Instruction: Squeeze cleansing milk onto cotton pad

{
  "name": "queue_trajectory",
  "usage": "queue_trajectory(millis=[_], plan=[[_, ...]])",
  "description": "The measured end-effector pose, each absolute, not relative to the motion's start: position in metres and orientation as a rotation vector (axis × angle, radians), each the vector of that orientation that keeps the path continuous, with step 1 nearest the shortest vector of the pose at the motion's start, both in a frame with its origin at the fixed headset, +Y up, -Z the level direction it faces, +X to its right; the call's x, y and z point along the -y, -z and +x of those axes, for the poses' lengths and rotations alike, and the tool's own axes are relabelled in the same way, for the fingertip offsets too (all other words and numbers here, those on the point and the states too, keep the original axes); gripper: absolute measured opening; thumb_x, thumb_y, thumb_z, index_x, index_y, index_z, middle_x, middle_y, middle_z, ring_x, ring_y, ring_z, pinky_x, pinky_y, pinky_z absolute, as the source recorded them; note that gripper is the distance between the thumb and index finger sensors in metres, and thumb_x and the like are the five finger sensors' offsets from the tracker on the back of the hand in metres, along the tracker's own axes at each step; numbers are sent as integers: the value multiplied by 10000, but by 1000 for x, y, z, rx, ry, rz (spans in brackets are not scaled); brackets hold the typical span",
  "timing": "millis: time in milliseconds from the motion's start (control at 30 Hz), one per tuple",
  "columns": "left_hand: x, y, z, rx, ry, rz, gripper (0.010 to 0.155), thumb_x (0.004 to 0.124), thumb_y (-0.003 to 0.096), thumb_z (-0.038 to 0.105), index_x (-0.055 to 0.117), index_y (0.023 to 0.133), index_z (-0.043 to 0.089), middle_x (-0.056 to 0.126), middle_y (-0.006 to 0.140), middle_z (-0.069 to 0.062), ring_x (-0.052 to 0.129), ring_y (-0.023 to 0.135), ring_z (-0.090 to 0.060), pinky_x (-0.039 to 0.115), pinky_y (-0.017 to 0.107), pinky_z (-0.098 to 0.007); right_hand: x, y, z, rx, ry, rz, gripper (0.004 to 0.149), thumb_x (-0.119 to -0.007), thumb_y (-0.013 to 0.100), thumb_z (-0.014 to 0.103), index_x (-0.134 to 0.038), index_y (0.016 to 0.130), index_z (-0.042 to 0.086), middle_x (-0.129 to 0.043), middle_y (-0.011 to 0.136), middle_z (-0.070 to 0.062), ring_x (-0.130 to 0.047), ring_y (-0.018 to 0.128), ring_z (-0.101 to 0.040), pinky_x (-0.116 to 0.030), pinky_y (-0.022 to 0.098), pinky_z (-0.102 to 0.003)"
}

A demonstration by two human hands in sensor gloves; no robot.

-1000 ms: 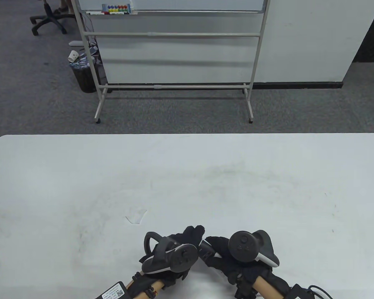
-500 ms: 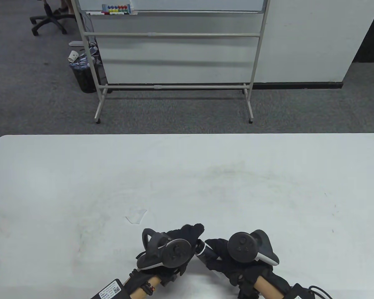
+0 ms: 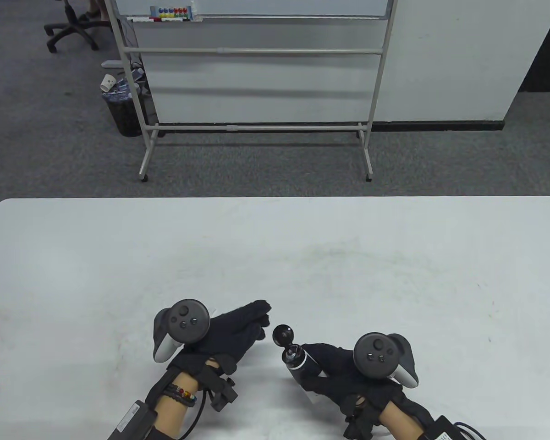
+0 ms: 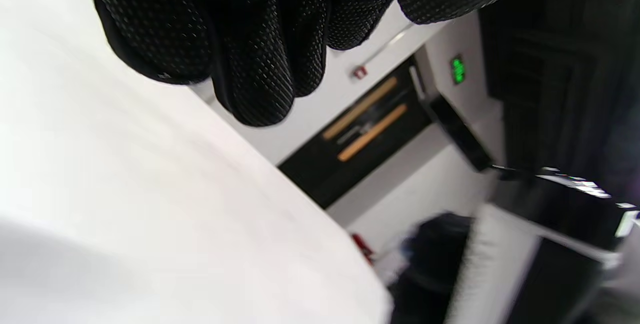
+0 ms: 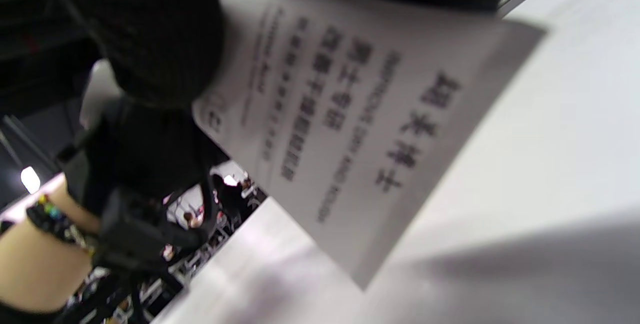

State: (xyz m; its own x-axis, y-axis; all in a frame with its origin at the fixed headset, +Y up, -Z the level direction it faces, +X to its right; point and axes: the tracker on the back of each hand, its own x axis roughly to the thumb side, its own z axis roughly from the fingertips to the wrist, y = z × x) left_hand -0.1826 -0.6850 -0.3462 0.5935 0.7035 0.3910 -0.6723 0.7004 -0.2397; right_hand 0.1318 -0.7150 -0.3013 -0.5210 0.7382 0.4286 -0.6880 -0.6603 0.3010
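Observation:
My right hand (image 3: 323, 366) grips a white tube of cleansing milk (image 3: 302, 366) near the table's front edge. Its black flip cap (image 3: 282, 334) stands open and points up and to the left. In the right wrist view the tube (image 5: 350, 114) shows black printed text under my gloved fingers (image 5: 150, 29). My left hand (image 3: 259, 318) lies palm down just left of the cap, fingers stretched out toward it and not touching it. The left wrist view shows its fingers (image 4: 260, 39) over bare white table. No cotton pad shows in any view.
The white table (image 3: 348, 256) stretches wide beyond both hands. Past its far edge, on the carpet, stand a whiteboard frame (image 3: 256, 91), a dark bin (image 3: 121, 107) and an office chair (image 3: 71, 27).
My left hand let go of the cap, turned palm down and moved up and left, over the spot where a small white pad lay. The cap now stands open. My right hand shifted slightly right.

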Motion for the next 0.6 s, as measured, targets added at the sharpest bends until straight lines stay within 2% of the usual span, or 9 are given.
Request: queue_trajectory(millis=[133, 233, 400, 500, 600], plan=[[679, 354, -206, 305, -491, 47, 613, 704, 510, 505, 635, 1059, 242, 765, 1089, -113, 895, 931, -334, 797, 621, -559, 711, 307, 145, -51, -2177, 600, 670, -874, 367, 460, -705, 964, 208, -887, 809, -18, -1019, 584, -211, -862, 458, -391], [682, 364, -217, 145, -330, 27, 620, 730, 503, 504, 639, 1058, 242, 737, 1106, -110, 859, 956, -342, 782, 638, -551, 708, 308, 152, -23, -2175, 569, 672, -877, 368, 458, -704, 966, 204, -885, 812, -23, -1017, 587, -219, -859, 460, -396], [691, 396, -238, -77, -201, -54, 640, 788, 487, 483, 647, 1050, 212, 729, 1090, -129, 835, 933, -358, 774, 639, -520, 703, 309, 158, 21, -2186, 556, 676, -878, 367, 460, -704, 967, 203, -887, 811, -24, -1018, 588, -218, -860, 460, -396], [703, 412, -249, -211, -111, -175, 658, 804, 481, 492, 648, 1049, 198, 741, 1068, -138, 842, 905, -357, 782, 628, -498, 703, 309, 159, 25, -2193, 553, 677, -879, 367, 460, -706, 967, 199, -886, 813, -26, -1017, 590, -221, -858, 461, -399], [718, 420, -253, -284, -92, -257, 673, 817, 472, 512, 658, 1042, 191, 767, 1041, -133, 866, 865, -341, 805, 600, -466, 703, 310, 160, 28, -2206, 557, 679, -879, 367, 461, -704, 969, 201, -887, 812, -27, -1017, 591, -220, -859, 461, -399]])
